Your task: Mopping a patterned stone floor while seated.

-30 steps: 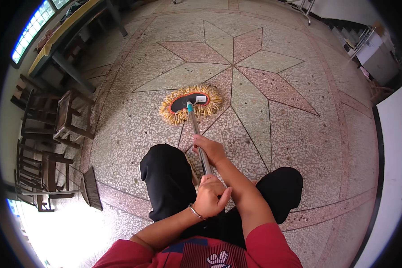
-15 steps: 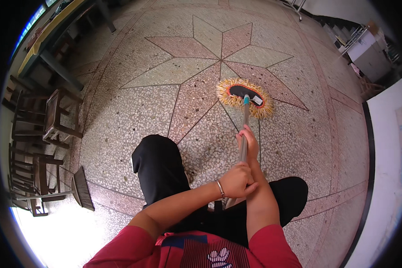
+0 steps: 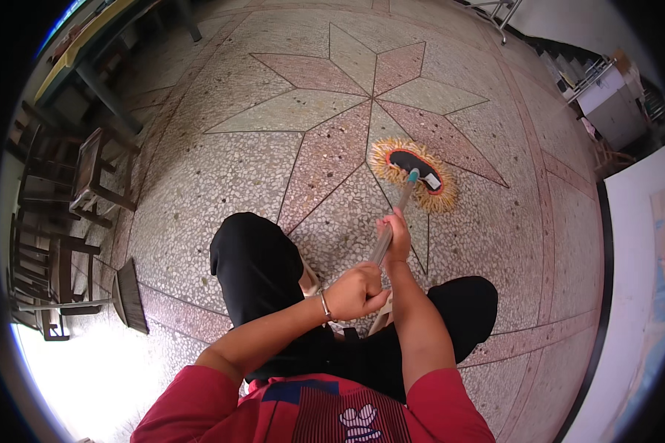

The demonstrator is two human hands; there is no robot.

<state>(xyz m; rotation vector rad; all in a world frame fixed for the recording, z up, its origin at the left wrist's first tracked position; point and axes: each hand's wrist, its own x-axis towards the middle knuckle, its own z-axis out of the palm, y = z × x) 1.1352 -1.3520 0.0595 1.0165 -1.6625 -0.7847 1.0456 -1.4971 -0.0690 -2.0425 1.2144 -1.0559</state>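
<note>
A mop (image 3: pixel 403 196) with a tan pole slants away from me, its yellow-orange fringed head (image 3: pixel 381 157) lying on the floor. My left hand (image 3: pixel 356 292), with a metal bracelet at the wrist, is closed around the upper part of the pole. Farther along the pole, nearer the mop head, my right hand (image 3: pixel 397 238) is wrapped round it too. The head has a dark oval back with an orange edge and a teal joint. Both of my knees are bent, one on either side of the pole.
Speckled terrazzo floor (image 3: pixel 222 177) with a star pattern (image 3: pixel 332 140) spreads ahead. Wooden chairs (image 3: pixel 103 173) and a broom (image 3: pixel 129 297) are at the left, with a long table (image 3: pixel 89 74) behind. At the right are a white cabinet (image 3: pixel 613 103) and a pale wall panel (image 3: pixel 635 214).
Both hands have shifted left with the pole, which now leans more to the right toward its head. The mop head has turned and moved slightly right and nearer.
</note>
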